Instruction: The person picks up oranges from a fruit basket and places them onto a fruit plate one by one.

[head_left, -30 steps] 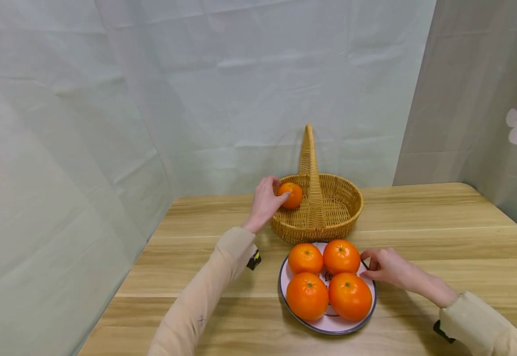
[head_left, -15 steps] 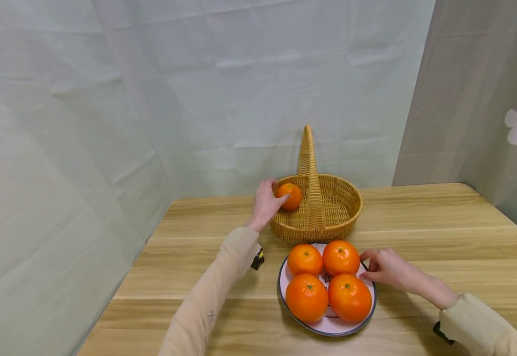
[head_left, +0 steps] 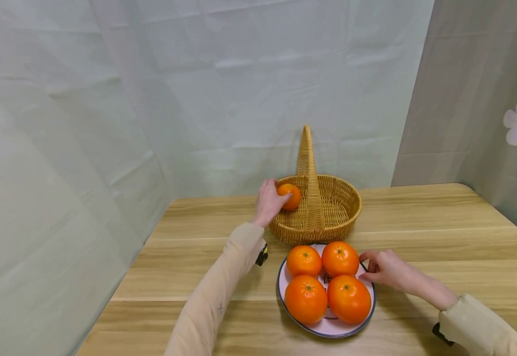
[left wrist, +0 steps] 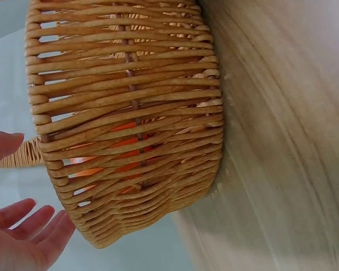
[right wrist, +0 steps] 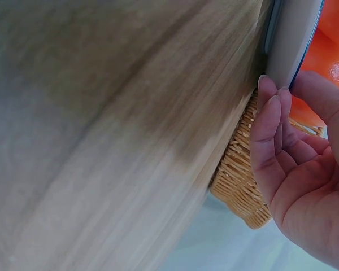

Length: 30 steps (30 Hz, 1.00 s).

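Note:
My left hand [head_left: 271, 201] is at the left rim of a wicker basket [head_left: 336, 232] with a tall arched handle. An orange [head_left: 292, 198] sits inside at the basket's left end, and my thumb overlaps it in the head view. The left wrist view shows my loosely spread fingers [left wrist: 24, 231] at the rim, with the orange [left wrist: 124, 148] low behind the weave. My right hand [head_left: 389, 269] pinches the right edge of a white plate [head_left: 329, 327] with a dark blue rim, thumb on top and fingers beneath. Several oranges [head_left: 306, 299] rest on that plate.
The plate stands just in front of the basket on a wooden table [head_left: 445, 222]. A pale cloth backdrop [head_left: 249, 89] hangs behind and along the left side. Dark devices show under both cuffs [head_left: 262, 254].
My left forearm has swung slightly to the right while the hand stays by the basket rim. The orange in the basket and my right hand on the plate look unchanged.

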Each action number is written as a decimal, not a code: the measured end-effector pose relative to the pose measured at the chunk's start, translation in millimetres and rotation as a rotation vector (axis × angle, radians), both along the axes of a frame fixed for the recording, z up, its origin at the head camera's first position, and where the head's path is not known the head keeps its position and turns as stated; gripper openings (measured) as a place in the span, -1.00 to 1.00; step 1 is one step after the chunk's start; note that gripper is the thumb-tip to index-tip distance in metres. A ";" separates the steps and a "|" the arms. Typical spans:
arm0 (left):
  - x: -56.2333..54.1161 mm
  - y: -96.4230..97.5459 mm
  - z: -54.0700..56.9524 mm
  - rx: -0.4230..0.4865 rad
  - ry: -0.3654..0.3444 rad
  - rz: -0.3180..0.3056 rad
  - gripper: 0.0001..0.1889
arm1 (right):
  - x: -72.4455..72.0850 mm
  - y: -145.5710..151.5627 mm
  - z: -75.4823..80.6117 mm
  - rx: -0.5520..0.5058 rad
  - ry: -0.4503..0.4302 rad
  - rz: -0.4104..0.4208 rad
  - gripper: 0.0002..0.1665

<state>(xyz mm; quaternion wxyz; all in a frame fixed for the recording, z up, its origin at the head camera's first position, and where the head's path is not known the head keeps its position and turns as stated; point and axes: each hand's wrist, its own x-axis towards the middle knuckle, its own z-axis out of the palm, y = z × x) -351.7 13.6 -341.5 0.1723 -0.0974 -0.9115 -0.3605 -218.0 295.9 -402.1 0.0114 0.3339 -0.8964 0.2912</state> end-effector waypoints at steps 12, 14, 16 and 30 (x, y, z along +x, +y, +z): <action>-8.6 2.1 -0.6 -0.086 -0.079 0.034 -0.41 | -1.5 1.1 -1.1 0.004 -0.002 -0.009 -0.70; -9.9 2.2 -1.9 -0.086 -0.079 0.030 -0.40 | -1.5 1.1 -1.1 0.002 -0.005 -0.009 -0.70; -10.7 2.4 -2.9 -0.078 -0.082 0.024 -0.39 | -1.1 0.9 -1.1 0.000 -0.006 -0.009 -0.70; -15.4 3.3 -6.0 -0.060 -0.109 0.022 -0.36 | -0.3 -0.1 -0.9 0.003 -0.006 -0.009 -0.70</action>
